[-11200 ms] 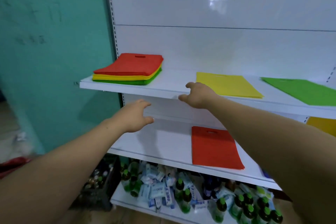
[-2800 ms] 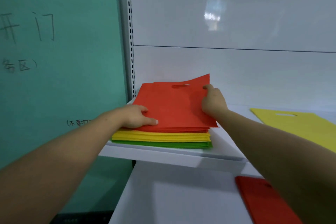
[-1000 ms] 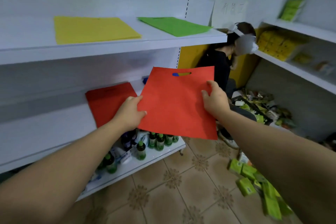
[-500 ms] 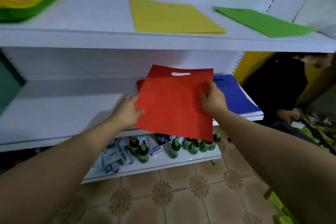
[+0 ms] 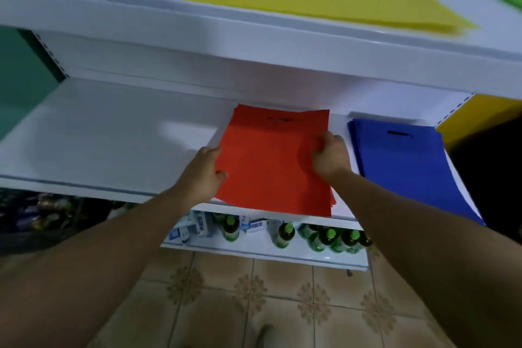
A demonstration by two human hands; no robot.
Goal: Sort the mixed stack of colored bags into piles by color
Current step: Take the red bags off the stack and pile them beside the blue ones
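Red bag (image 5: 271, 169) now rests on the shelf (image 5: 99, 135), left hand (image 5: 204, 175), right hand (image 5: 331, 159) gripping it.

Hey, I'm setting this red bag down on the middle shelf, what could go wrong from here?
1. The red bag overhangs the front of the middle shelf, so it may slide off toward the bottles below once the left hand and right hand let go.
2. The right fingers bunch the fabric; it may land creased or skewed.
3. The blue pile lies close by; a sideways shove could overlap the colours.
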